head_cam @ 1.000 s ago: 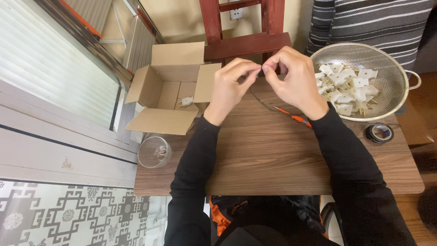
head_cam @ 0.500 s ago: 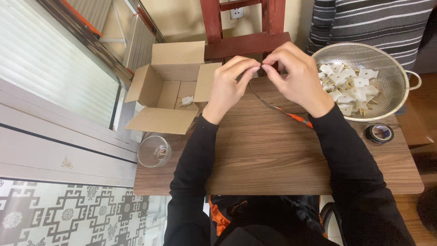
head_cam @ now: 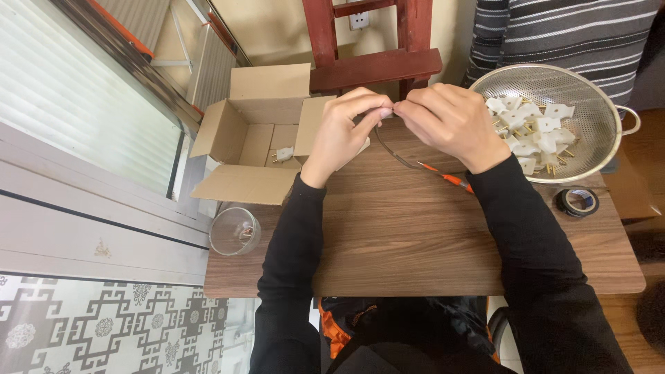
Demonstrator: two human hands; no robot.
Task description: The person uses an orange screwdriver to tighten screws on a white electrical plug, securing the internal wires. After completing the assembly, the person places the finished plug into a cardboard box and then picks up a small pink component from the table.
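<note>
Fingertips of left hand [head_cam: 339, 135] and right hand [head_cam: 447, 123] meet, pinching something small, too tiny to identify. Wire [head_cam: 396, 155] hangs just below them.

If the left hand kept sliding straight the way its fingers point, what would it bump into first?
The left hand points rightward at the right hand, fingertips practically touching around a small part with a thin dark wire. It would meet the right hand's fingers at once; the metal colander lies beyond, though depth is unclear.

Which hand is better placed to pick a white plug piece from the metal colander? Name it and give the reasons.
Right. The right hand sits directly beside the colander of white plug pieces; the left hand is nearer the cardboard box.
</note>
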